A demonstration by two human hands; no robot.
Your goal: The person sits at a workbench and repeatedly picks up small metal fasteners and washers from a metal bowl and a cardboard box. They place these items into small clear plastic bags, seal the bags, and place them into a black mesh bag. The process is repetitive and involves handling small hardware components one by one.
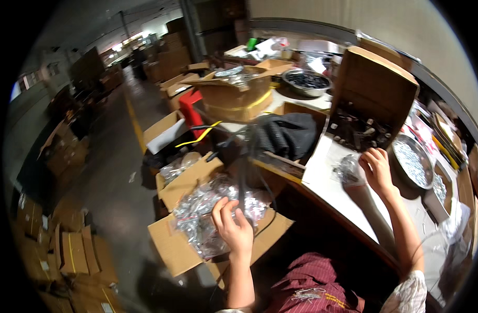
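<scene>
My left hand [233, 229] hovers over an open cardboard box [168, 245] filled with small clear plastic bags [202, 219] that have shiny contents. Its fingers are slightly bent and apart, with nothing visible in them. Above the white tabletop [330, 201], my right hand [375, 169] has its fingers curled together; whatever they may hold is hidden. Beside those fingers lies a clear plastic bag [347, 168]. To the right of that hand stands a metal bowl [428, 182] of small silvery parts, and beyond it a tilted cardboard box [377, 78] holds dark small parts [361, 130].
A box with black ribbed material [288, 135] sits left of the tabletop. Farther back are a large carton [234, 101] and a bowl of dark parts [307, 82]. A white box [441, 195] of silvery parts stands at right. Cartons [75, 253] line the floor at left.
</scene>
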